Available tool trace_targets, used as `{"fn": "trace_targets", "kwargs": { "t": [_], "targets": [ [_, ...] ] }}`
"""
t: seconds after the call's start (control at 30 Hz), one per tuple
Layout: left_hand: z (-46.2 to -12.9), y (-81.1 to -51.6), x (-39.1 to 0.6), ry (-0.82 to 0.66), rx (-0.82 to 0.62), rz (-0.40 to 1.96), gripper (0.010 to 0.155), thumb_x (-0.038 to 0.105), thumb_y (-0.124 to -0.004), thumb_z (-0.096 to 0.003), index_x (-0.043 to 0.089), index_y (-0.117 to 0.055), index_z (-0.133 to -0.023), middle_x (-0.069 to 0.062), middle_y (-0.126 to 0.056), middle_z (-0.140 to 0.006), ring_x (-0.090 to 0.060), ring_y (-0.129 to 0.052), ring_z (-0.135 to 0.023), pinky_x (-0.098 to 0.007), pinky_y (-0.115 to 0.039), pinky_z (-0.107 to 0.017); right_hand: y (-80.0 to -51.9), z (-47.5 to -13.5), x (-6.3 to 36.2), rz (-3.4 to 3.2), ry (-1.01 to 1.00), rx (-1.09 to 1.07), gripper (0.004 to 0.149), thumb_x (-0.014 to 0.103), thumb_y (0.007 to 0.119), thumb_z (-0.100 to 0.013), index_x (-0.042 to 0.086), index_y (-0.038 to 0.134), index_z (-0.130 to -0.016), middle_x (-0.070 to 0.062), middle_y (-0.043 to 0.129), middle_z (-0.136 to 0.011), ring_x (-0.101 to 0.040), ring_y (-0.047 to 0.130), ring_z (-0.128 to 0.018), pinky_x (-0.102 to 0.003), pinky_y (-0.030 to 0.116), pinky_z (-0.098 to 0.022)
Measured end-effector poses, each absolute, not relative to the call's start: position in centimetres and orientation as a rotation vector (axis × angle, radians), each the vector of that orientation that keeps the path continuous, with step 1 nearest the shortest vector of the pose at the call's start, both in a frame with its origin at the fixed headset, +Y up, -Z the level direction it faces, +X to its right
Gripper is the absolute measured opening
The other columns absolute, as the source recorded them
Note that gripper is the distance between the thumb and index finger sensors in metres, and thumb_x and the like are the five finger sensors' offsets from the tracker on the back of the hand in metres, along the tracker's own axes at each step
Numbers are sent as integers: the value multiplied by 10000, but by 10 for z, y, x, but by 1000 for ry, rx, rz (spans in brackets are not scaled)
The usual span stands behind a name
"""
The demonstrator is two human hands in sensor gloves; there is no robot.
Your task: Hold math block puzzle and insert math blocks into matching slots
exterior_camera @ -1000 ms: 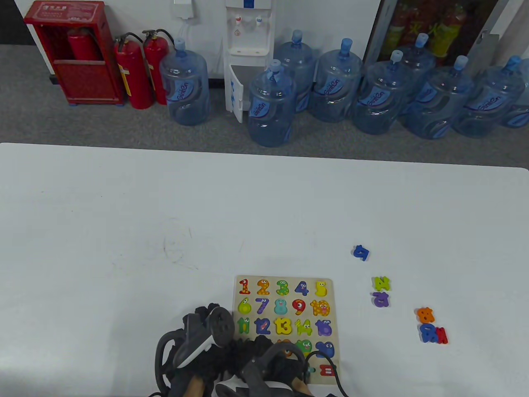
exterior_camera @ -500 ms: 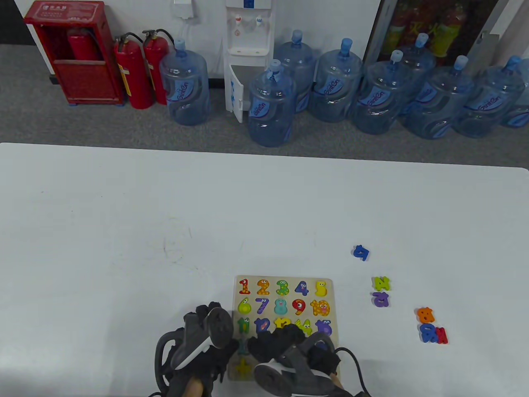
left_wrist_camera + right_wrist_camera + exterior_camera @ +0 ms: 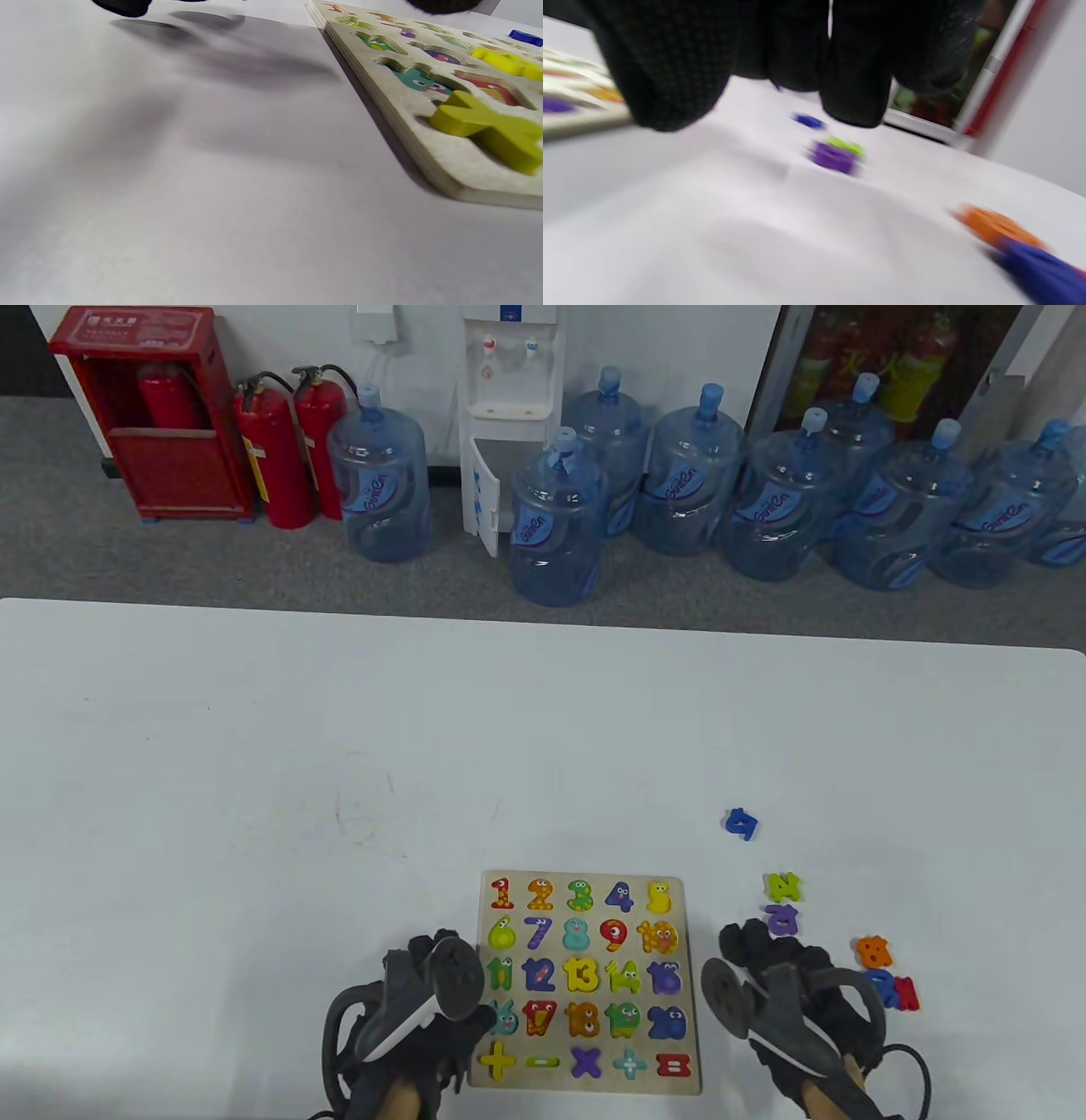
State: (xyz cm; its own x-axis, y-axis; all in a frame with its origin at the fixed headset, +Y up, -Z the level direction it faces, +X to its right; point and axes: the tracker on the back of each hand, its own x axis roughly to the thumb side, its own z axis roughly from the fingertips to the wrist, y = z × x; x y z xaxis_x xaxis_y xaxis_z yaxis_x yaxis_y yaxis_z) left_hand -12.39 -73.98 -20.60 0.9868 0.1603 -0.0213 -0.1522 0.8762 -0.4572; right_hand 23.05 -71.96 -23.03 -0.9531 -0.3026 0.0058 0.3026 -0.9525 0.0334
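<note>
Flat wood puzzle board [image 3: 689, 984], chunky yellow plus block [image 3: 488, 127], knit-gloved hands.

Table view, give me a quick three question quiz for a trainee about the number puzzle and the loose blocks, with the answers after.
1. True or false: the right hand is over the puzzle board.
2. Which loose block lies farthest from the person? A) blue block B) orange block C) purple block
3. Fill in: the yellow plus block sits in the bottom row at the board's ____ end.

Key
1. False: it is over the table, right of the board, near the purple block.
2. A
3. Left, by the left hand, which rests at the board's left edge.
</note>
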Motion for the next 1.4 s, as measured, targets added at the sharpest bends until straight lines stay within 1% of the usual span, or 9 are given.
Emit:
{"fn": "trace_targets", "kwargs": {
  "t": [0.3,0.47,0.6,0.7,1.0,1.13,1.2,1.3,1.4],
  "targets": [
    [-205,-739,-123,-29,-468,163,868,566,-623,-383,185,-219,-1050,-140,-266,-1095,-491,-356,-1033,-661,-515,-720,-727,-243,308,-2846,-167,395,774,370,868,-244,257,614,-967,-58,588,-1039,-417,768,-902,-505,727,-615],
    [-204,-740,-119,-43,-480,158,868,567,-622,-382,186,-220,-1051,-139,-266,-1095,-489,-355,-1034,-661,-515,-720,-748,-246,337,-2869,-410,515,839,326,879,-254,219,508,-1000,-124,421,-1068,-474,631,-941,-520,677,-639],
    [-204,-741,-119,-48,-478,160,868,567,-623,-383,185,-221,-1051,-140,-267,-1095,-489,-356,-1034,-661,-515,-720,-752,-248,338,-2904,-421,511,800,296,852,-266,242,509,-986,-96,487,-1052,-387,683,-929,-474,701,-625],
    [-204,-741,-119,-47,-482,159,867,566,-622,-383,185,-222,-1050,-140,-268,-1094,-491,-356,-1033,-659,-517,-720,-748,-246,334,-2880,-290,521,749,291,878,-246,261,614,-947,-63,611,-1004,-248,831,-810,-423,745,-583],
    [-203,-742,-119,-54,-491,169,867,567,-622,-383,184,-222,-1050,-142,-267,-1094,-491,-356,-1033,-660,-516,-720,-743,-241,329,-3005,-166,443,598,308,906,-219,308,785,-804,9,803,-835,-139,956,-623,-369,799,-528],
    [-203,-742,-119,-57,-489,168,867,567,-622,-382,185,-223,-1050,-141,-269,-1094,-490,-358,-1033,-659,-518,-719,-739,-238,323,-3017,-154,397,587,294,902,-223,294,806,-802,-13,793,-859,-168,936,-665,-389,789,-536],
    [-203,-742,-118,-58,-491,169,867,566,-623,-382,183,-223,-1050,-142,-269,-1093,-492,-359,-1031,-659,-519,-718,-735,-235,318,-3010,-60,385,591,251,885,-245,311,784,-824,11,757,-904,-177,903,-713,-391,774,-554],
    [-203,-742,-118,-59,-493,168,867,568,-622,-382,185,-223,-1050,-139,-269,-1095,-489,-358,-1033,-660,-516,-720,-736,-233,308,-3046,-103,255,651,165,860,-273,408,696,-855,116,641,-985,-177,799,-822,-374,727,-604],
    [-202,-742,-118,-61,-494,166,867,567,-622,-382,185,-224,-1050,-141,-269,-1094,-491,-359,-1032,-660,-514,-719,-739,-234,299,-2990,-131,205,654,171,896,-245,424,729,-825,133,671,-969,-183,762,-846,-374,706,-620]
  ]
}}
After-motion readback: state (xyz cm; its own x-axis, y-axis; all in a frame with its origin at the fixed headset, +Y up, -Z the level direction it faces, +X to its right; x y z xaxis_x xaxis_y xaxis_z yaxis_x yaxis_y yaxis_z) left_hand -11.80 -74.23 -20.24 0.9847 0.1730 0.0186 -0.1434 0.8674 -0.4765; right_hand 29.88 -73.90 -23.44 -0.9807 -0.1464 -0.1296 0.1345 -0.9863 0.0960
